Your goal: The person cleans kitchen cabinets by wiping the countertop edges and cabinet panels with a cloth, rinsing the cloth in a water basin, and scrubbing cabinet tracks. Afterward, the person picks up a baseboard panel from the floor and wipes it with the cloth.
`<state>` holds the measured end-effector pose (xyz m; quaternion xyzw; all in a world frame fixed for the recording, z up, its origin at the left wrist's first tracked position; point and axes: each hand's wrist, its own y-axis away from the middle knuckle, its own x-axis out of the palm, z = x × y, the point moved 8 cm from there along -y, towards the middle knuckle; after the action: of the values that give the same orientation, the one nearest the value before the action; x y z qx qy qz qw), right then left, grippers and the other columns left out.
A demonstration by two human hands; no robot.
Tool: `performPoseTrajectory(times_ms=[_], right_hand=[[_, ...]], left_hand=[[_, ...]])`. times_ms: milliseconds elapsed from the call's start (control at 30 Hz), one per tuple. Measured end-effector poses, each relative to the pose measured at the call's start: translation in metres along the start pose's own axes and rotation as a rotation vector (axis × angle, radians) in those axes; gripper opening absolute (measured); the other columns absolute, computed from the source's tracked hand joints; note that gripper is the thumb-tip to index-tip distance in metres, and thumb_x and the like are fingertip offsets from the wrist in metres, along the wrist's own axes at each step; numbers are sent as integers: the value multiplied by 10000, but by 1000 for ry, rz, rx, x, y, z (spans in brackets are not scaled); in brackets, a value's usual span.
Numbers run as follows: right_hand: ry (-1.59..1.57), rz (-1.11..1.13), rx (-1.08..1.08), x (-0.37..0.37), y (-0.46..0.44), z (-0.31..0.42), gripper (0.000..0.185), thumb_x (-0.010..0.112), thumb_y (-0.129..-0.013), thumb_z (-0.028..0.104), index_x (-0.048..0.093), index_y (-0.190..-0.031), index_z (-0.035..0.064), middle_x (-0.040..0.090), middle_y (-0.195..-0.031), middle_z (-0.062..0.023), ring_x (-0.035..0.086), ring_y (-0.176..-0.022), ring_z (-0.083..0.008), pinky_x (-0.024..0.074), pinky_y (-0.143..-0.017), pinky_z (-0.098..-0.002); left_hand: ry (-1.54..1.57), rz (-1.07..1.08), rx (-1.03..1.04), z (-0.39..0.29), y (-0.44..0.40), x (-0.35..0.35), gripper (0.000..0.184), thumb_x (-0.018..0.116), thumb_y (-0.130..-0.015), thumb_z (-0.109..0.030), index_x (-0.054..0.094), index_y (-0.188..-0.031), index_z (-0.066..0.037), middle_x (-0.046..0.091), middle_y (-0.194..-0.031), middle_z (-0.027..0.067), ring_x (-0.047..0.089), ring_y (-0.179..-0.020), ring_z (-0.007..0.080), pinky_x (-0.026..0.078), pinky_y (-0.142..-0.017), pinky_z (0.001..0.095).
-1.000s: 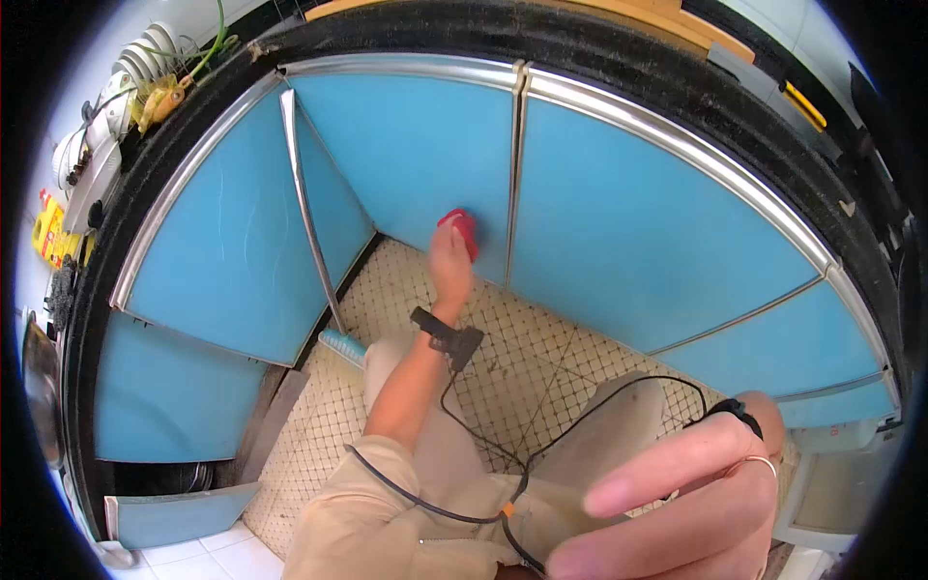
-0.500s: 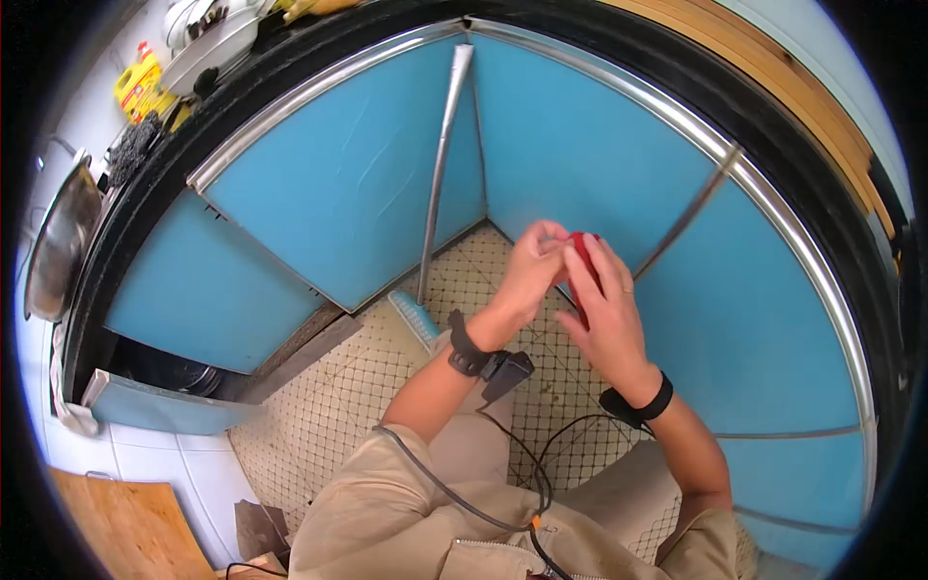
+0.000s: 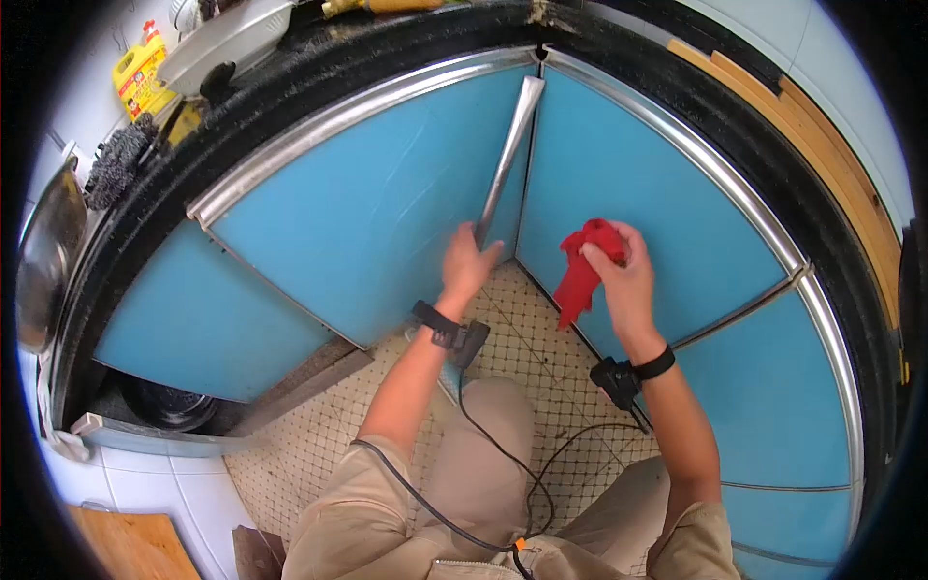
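Observation:
A crumpled red cloth [image 3: 578,285] dangles from my right hand [image 3: 630,280], pinched between thumb and fingers in front of the blue cabinet door on the right. My left hand [image 3: 470,266] has its thumb and fingers apart and holds nothing I can see. It overlaps the lower part of a silver broom handle [image 3: 507,150] that leans in the cabinet corner; whether it touches the handle I cannot tell. The broom's light blue head is mostly hidden behind my left forearm. Each wrist wears a black strap with a small dark device and a cable.
Blue cabinet doors [image 3: 367,193] meet at the corner under a black countertop edge [image 3: 387,48]. At lower left, a low drawer [image 3: 145,435] stands open with dark cookware [image 3: 174,406] inside. A yellow bottle [image 3: 142,77] and a metal pan [image 3: 46,261] are at upper left. Small tiles cover the floor.
My hands, together at the red cloth before, are now apart. The left has moved left to the broom handle, while the right keeps the cloth, which now hangs loose. The view has shifted slightly.

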<state>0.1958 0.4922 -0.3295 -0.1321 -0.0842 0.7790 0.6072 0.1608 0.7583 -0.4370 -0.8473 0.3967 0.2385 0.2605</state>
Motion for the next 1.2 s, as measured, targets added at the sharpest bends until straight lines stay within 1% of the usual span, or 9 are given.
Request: performPoseTrajectory(times_ms=[233,333,500,600,700,767,900,967,1200], right_hand=[[-459,17,84,19,-51,53,462,661,-882,81,497,-1295,-43,620,-1177,-111,605,-1066,-182,486,-940,-315],[-311,-43,-115,19,-65,82,405,621,-898,92,515,-1271,-26,631,-1150,-107,618,-1024,-183,495,-894,-320],[73,-148,-504,52,-92,135,352,619,-896,89,545,-1234,29,645,-1094,-135,636,-973,-235,492,-859,-351],[197,-216,-728,89,-120,157,306,598,-916,113,557,-1212,44,637,-1107,-177,625,-1012,-328,481,-883,-394],[322,-238,-911,124,-163,151,310,568,-933,122,553,-1226,21,629,-1153,-198,597,-1077,-379,465,-943,-438],[497,-251,-918,148,-188,132,331,591,-911,108,552,-1221,-2,628,-1157,-198,586,-1093,-380,455,-959,-444],[583,-357,-998,178,-169,136,320,626,-867,68,575,-1176,3,631,-1147,-188,561,-1133,-368,442,-977,-448],[606,-401,-1024,183,-156,144,291,627,-865,59,582,-1146,-7,631,-1123,-190,566,-1112,-374,444,-964,-458],[400,-287,-1183,266,-59,180,365,676,-736,8,617,-1095,14,643,-1076,-156,593,-1049,-342,455,-951,-446]], left_hand=[[47,70,-43,12,-33,33,462,713,-841,-368,556,-1041,18,652,-901,216,644,-844,392,495,-722,467],[214,27,-23,17,-22,21,377,679,-871,-349,564,-892,10,633,-771,203,617,-723,392,476,-664,458],[285,-83,-101,32,40,-60,313,660,-910,-306,575,-840,-12,552,-643,89,564,-585,215,466,-588,394],[618,-284,-229,47,86,-126,236,672,-913,-244,596,-853,-28,539,-642,2,532,-594,126,470,-576,356],[679,-448,-311,77,122,-188,165,654,-923,-174,639,-922,-10,572,-713,-31,537,-641,104,487,-616,316],[292,-638,-180,76,137,-243,268,617,-938,-154,638,-1127,36,644,-921,49,608,-821,138,511,-773,316],[97,-866,9,91,142,-286,420,584,-944,-108,543,-1339,26,611,-1234,125,600,-1098,184,458,-980,334],[609,-792,21,106,127,-272,497,560,-940,-63,465,-1425,-6,515,-1412,146,522,-1274,228,377,-1090,350],[602,-801,-19,115,125,-274,515,533,-927,9,430,-1431,33,480,-1450,131,484,-1318,213,354,-1121,339]])
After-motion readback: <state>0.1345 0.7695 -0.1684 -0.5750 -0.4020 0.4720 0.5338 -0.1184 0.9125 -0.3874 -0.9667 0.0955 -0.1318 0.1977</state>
